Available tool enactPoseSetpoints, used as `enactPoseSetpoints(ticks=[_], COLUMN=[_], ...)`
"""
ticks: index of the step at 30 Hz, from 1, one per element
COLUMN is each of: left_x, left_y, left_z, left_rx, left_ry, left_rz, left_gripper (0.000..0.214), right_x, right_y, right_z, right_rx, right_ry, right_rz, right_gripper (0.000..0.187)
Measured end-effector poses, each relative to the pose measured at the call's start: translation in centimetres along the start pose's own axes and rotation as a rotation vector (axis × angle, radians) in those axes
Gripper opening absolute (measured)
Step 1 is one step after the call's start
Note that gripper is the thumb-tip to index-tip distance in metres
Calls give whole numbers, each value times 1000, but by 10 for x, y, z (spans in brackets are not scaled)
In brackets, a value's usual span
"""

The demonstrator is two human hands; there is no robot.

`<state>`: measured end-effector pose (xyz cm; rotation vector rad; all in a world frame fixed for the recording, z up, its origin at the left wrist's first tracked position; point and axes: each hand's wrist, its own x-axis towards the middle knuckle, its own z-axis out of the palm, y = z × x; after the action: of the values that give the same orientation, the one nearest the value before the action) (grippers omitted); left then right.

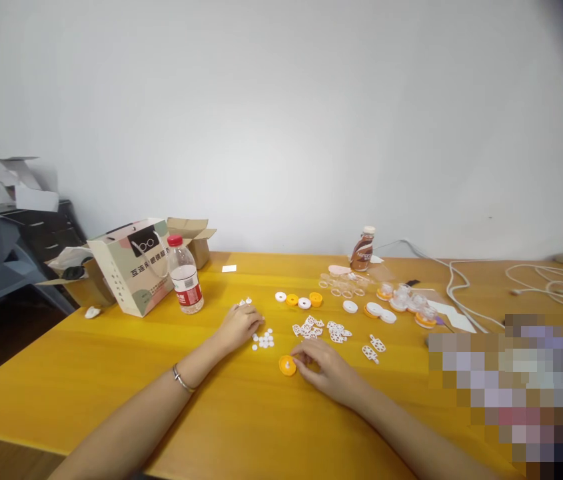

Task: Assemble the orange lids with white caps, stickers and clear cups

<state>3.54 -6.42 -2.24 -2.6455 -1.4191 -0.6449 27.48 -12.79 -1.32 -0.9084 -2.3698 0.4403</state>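
Observation:
My right hand (326, 368) pinches the right edge of a small round orange part (284, 361) lying on the table. A small white piece (288, 365) stands in the middle of that part. Further left, my left hand (238, 328) is low over the table with its fingers curled down and together; whatever the fingertips hold is hidden. Just right of them lies a cluster of small white discs (265, 341). A few tiny white pieces (245, 301) lie beyond the left hand. Flat white openwork pieces (308, 328) are scattered beyond my right hand.
White and orange rings (304, 303) form a row farther back, near clear plastic rings (346, 287) and clear-topped orange assemblies (406, 300). A water bottle (186, 287), a paper bag (136, 267) and a brown bottle (362, 250) stand behind. White cables (454, 287) lie right; a pixelated area covers the lower right.

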Motion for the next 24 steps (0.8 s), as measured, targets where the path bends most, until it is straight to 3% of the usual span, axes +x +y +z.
enactPoseSetpoints(ticks=[6,12,15,20,24], left_x=[3,5,1,-11,-17], left_y=[0,-2,7,44,65], left_z=[3,2,0,-9,-15], left_rx=[-53,-195,-270,-392,-298], left_ry=[23,57,61,-15,-95], left_rz=[-49,-118,-118,55,192], left_gripper=[13,10,7,3,8], right_x=[0,-1,-2,-2,-1], right_y=[-7,-10,-6,-2,-3], right_z=[3,7,10,12,13], right_rx=[-16,9,50,143,198], right_ry=[33,41,34,22,15], right_rz=[-6,11,54,70,52], right_gripper=[13,26,30,32,29])
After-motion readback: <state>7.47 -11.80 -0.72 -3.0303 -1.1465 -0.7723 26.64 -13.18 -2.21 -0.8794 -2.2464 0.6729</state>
